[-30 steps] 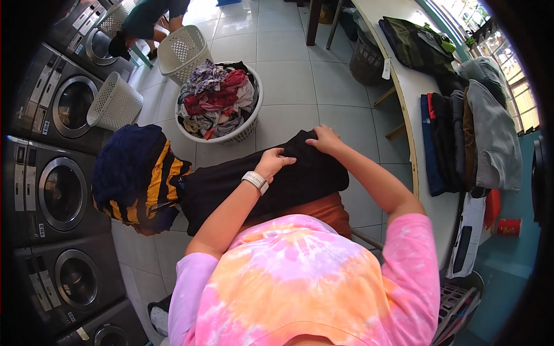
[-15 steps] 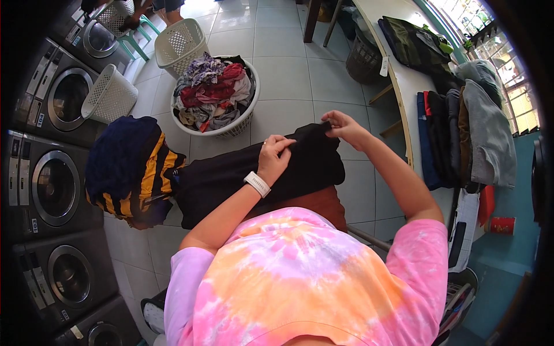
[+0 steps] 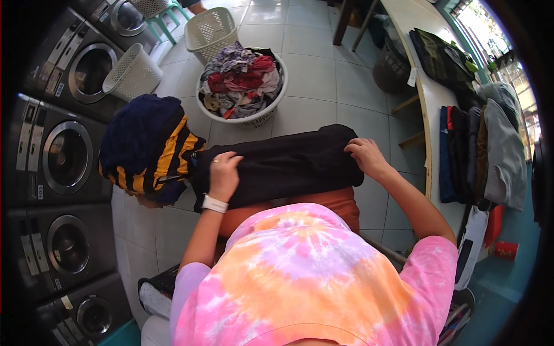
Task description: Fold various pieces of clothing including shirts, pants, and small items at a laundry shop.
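A long black garment (image 3: 288, 161) lies folded across my lap, its length running left to right. My left hand (image 3: 223, 177), with a white watch at the wrist, is closed on the cloth toward the left end, its fingers bent. At the right end, my right hand (image 3: 368, 157) pinches the garment's edge between thumb and fingers. Just left of the cloth rises a heap of dark blue and yellow-black striped clothes (image 3: 147, 144); what supports it is mostly hidden.
Ahead stands a round white basket (image 3: 283, 92) heaped with mixed laundry, beside empty-looking pale baskets (image 3: 202, 43). Stacked front-loading machines (image 3: 66, 158) line the left. To the right runs a long table (image 3: 424, 98) bearing folded trousers (image 3: 456, 150) and a grey garment (image 3: 502, 158).
My hands have moved apart: the left went left and down along the black garment, the right slightly down to its right edge. The cloth now lies flatter, and the view has shifted.
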A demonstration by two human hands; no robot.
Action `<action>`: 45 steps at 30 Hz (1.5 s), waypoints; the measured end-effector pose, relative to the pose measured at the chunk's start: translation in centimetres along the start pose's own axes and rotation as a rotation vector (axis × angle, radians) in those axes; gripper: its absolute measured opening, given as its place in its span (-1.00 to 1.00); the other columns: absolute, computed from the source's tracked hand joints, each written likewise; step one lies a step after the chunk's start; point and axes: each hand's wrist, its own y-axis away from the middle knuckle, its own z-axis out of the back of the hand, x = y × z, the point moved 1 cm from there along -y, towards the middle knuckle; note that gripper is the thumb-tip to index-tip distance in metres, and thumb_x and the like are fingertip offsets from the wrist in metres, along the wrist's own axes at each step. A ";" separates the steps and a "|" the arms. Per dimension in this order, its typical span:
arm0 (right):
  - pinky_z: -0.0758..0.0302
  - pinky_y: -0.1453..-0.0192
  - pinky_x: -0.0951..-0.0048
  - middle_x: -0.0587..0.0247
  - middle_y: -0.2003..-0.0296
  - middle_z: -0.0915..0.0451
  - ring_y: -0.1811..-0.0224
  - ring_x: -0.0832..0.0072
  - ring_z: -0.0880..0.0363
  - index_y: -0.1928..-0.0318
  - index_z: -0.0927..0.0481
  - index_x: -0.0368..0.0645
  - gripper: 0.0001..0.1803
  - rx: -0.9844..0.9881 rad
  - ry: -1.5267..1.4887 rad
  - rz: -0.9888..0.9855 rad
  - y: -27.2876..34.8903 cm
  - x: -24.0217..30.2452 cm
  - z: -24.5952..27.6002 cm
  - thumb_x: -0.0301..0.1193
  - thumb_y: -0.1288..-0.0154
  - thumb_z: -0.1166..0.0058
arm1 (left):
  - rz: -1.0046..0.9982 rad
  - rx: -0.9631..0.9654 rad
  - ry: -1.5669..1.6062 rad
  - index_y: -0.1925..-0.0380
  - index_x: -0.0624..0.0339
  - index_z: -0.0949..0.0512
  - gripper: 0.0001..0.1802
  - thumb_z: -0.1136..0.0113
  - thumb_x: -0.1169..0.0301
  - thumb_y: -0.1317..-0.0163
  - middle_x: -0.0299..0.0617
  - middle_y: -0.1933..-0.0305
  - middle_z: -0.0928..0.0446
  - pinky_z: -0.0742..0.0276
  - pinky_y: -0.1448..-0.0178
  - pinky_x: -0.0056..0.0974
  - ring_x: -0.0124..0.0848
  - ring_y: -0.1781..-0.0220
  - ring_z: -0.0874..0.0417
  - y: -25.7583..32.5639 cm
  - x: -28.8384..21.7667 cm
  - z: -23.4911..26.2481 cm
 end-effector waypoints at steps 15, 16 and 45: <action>-0.37 0.21 0.55 0.43 0.44 -0.44 0.35 0.64 -0.37 0.37 -0.44 -0.23 -0.82 0.340 -0.773 -0.370 -4.1 -5.4 -0.4 -0.53 -0.04 -0.20 | 0.392 -0.047 -0.230 0.40 0.13 -0.52 -0.92 -0.09 0.41 -0.11 -0.23 0.31 -0.50 -0.30 0.01 -0.14 -0.21 0.15 -0.46 6.4 9.7 3.2; -0.37 0.21 0.55 0.43 0.44 -0.44 0.35 0.64 -0.37 0.37 -0.44 -0.23 -0.82 0.344 -0.770 -0.370 -4.1 -5.8 -0.5 -0.53 -0.04 -0.20 | 0.396 -0.048 -0.228 0.40 0.13 -0.52 -0.92 -0.09 0.41 -0.11 -0.23 0.31 -0.50 -0.30 0.01 -0.14 -0.21 0.15 -0.46 6.3 9.8 3.4; -0.44 0.03 0.21 0.13 0.16 -0.56 0.13 0.30 -0.54 0.02 -0.48 -0.18 -0.52 0.134 -1.097 -0.810 -15.2 -14.3 -9.4 -0.06 -0.26 0.03 | 0.878 1.010 0.405 0.06 0.31 -0.49 -0.40 -0.38 0.19 0.07 -0.21 0.22 -0.55 -0.38 0.10 -0.34 -0.46 0.21 -0.49 -5.5 22.5 -2.5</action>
